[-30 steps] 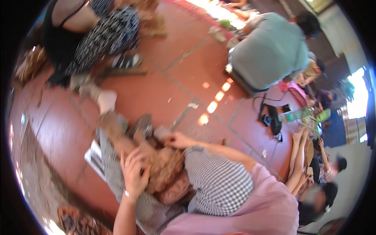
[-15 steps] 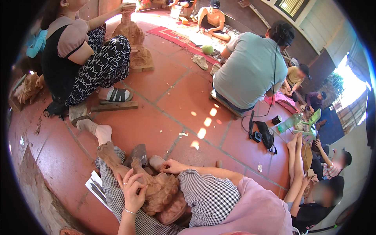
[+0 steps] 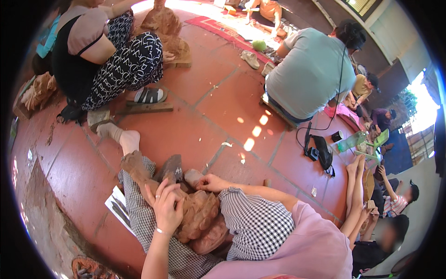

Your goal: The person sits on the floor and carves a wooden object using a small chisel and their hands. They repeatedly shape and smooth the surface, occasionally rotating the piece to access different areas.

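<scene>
A reddish-brown wood carving (image 3: 197,216) with rounded, deeply cut shapes lies tilted across my lap, between legs in checked trousers (image 3: 255,221). My left hand (image 3: 167,207), with rings and a bracelet, rests on its left side; the fingers are curled, thumb near the index finger. At the carving's far right edge, my right hand (image 3: 211,182) has its fingers drawn together in a pinch. What either pinch holds, if anything, is hidden. Beyond the carving stands a dark block (image 3: 172,168), beside a rounded, pale brown thing (image 3: 193,176) that I cannot make out.
Dark slim tools lie on white paper (image 3: 116,204) at my left. A person in patterned trousers (image 3: 125,69) squats by a tall carving (image 3: 162,28). Another in a grey shirt (image 3: 311,69) sits low ahead. A black bag (image 3: 321,153) and cable lie right; several others sit beyond.
The view has shifted, so the scene sits further right and the far side higher. Both hands stay at the carving; my left hand has moved slightly along it. The squatting person's hand now shows lower.
</scene>
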A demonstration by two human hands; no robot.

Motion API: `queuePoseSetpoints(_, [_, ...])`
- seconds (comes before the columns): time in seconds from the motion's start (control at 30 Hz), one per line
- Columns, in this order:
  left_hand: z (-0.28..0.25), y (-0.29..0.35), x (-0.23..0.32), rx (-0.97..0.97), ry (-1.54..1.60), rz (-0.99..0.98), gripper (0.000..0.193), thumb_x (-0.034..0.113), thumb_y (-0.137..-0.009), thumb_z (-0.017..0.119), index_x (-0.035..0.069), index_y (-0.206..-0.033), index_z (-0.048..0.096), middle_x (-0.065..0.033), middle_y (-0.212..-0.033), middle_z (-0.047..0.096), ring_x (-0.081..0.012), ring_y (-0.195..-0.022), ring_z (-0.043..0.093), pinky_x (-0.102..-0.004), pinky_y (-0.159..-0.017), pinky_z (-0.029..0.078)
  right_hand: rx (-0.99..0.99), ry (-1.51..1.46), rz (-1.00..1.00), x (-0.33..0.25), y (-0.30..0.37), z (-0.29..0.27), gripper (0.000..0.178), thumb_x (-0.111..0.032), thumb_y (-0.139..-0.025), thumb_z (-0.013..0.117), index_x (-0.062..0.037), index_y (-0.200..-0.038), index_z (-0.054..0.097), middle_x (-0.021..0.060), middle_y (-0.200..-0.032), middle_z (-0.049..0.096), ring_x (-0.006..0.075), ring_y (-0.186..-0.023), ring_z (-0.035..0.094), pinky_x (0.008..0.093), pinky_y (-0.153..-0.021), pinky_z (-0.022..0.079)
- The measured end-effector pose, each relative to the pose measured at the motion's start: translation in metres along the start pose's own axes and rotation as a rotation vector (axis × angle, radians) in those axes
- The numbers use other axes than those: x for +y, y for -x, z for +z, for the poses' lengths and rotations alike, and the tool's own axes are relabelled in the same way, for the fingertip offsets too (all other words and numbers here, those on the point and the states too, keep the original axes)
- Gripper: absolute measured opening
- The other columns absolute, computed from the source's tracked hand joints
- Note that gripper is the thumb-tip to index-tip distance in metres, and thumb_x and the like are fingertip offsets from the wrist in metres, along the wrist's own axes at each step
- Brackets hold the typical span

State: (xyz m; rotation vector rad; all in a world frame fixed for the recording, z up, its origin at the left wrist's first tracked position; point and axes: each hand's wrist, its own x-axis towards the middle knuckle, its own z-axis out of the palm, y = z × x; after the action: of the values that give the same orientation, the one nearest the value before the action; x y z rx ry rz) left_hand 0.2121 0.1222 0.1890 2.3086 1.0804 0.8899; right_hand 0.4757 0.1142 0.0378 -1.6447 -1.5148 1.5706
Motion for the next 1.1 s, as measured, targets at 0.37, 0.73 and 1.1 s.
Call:
queuePoseSetpoints(0.37, [-0.001,0.003,-0.004,0.039,-0.074,0.009,0.02,0.006,-0.079,0.074,0.01,-0.076,0.055,-0.0034,-0.124,0.065,-0.0316,-0.135,0.048,-0.0668,-0.115,0.013,0.037,-0.085,-0.051,0.011,-0.003,0.004,0.018,-0.02,-0.092,0.07,-0.0032,-0.096,0.075,0.002,-0.077,0.07,0.0085,-0.069,0.059,0.028,-0.062,0.049])
queuePoseSetpoints(0.73, [0.004,0.013,-0.008,0.047,-0.083,-0.043,0.022,0.007,-0.078,0.076,0.011,-0.075,0.055,-0.0027,-0.123,0.065,-0.0337,-0.135,0.047,-0.0656,-0.116,0.017,-0.013,-0.135,0.081,0.009,-0.001,0.002,0.016,-0.018,-0.094,0.07,-0.0033,-0.088,0.068,-0.0026,-0.071,0.062,0.0055,-0.065,0.051,0.024,-0.058,0.041])
queuePoseSetpoints(1.1, [-0.01,0.035,-0.005,0.059,-0.142,-0.094,0.024,0.007,-0.076,0.076,0.009,-0.071,0.053,-0.0045,-0.126,0.064,-0.0351,-0.136,0.046,-0.0625,-0.115,0.021,-0.018,-0.157,0.052,0.011,-0.004,0.001,0.018,-0.02,-0.093,0.071,-0.0033,-0.088,0.068,-0.0027,-0.07,0.061,0.0054,-0.063,0.051,0.0243,-0.056,0.039])
